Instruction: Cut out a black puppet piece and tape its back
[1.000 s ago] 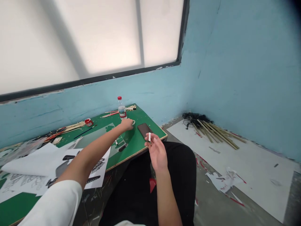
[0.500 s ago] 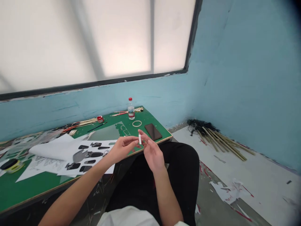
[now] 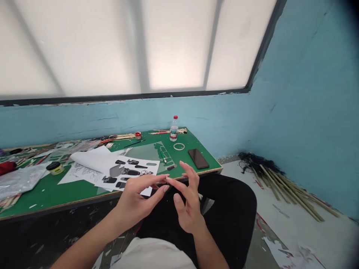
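My left hand [image 3: 137,200] and my right hand [image 3: 188,203] are raised over my lap, in front of the table edge. Their index fingertips meet, with a tiny whitish bit between them too small to name. The left thumb stands a little apart from its index finger. On my right hand the fingers are spread and the thumb is free. Just beyond the hands lies a white sheet printed with dark shapes [image 3: 150,170]. A translucent sheet with cut-out shapes [image 3: 140,152] and a green-handled tool [image 3: 163,156] lie behind it.
On the green table [image 3: 84,198] are a phone [image 3: 198,158], a tape ring [image 3: 178,146], a water bottle [image 3: 174,130], a red jar [image 3: 138,135], a yellow jar with black lid [image 3: 55,168] and thin sticks. Bamboo poles [image 3: 291,190] lie on the floor at right.
The view has turned left. A small white strip stood upright between my fingers; now only a tiny bit shows at the fingertips. My right hand's fingers have spread.
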### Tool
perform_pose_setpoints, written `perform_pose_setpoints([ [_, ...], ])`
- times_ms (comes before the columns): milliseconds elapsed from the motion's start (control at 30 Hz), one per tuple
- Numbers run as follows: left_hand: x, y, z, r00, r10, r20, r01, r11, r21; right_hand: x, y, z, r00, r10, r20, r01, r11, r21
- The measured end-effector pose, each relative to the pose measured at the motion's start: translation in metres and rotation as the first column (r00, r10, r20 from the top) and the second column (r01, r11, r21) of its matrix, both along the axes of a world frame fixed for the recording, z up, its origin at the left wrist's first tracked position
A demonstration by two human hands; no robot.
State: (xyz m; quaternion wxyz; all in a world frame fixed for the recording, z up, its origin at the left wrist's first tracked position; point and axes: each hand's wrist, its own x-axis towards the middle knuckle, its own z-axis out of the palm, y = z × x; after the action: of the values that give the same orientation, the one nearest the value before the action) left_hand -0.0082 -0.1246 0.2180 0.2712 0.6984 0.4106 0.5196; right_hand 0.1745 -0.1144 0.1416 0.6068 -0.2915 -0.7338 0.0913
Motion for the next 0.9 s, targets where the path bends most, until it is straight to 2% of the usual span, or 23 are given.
perform_pose_setpoints([
  [100,0.002,0.0,0.001,1.0,0.004,0.007,-0.004,1.0,-0.015,-0.003,-0.005,0.0,0.987,-0.14,0.084,0.129,0.984,0.119],
  [167,0.001,0.001,0.001,1.0,0.004,0.01,-0.003,0.999,-0.035,-0.004,-0.008,0.001,0.984,-0.15,0.094,0.137,0.981,0.139],
  [233,-0.001,0.002,-0.001,1.0,-0.008,0.009,0.009,0.998,-0.059,-0.003,-0.011,0.003,0.991,-0.099,0.091,0.09,0.991,0.103],
  [367,-0.006,0.004,-0.005,0.999,-0.049,0.012,0.05,0.992,-0.119,0.005,-0.015,0.009,0.991,0.105,0.084,-0.103,0.994,-0.028],
  [500,-0.01,0.005,-0.009,0.995,-0.095,0.03,0.099,0.978,-0.185,0.013,-0.013,0.012,0.953,0.304,0.004,-0.299,0.938,-0.177],
  [600,-0.013,0.006,-0.011,0.991,-0.125,0.041,0.131,0.963,-0.233,0.013,-0.007,0.01,0.93,0.335,-0.152,-0.361,0.909,-0.208],
  [700,-0.014,0.005,-0.012,0.987,-0.157,0.036,0.161,0.951,-0.264,0.007,-0.001,0.007,0.939,0.204,-0.279,-0.256,0.952,-0.168],
  [800,-0.012,0.001,-0.013,0.988,-0.153,0.002,0.149,0.959,-0.24,0.001,0.001,0.007,0.962,0.068,-0.263,-0.093,0.992,-0.083],
  [900,-0.008,-0.002,-0.012,0.989,-0.127,-0.068,0.116,0.981,-0.155,-0.004,-0.001,0.009,0.97,-0.002,-0.243,0.003,1.0,0.005],
])
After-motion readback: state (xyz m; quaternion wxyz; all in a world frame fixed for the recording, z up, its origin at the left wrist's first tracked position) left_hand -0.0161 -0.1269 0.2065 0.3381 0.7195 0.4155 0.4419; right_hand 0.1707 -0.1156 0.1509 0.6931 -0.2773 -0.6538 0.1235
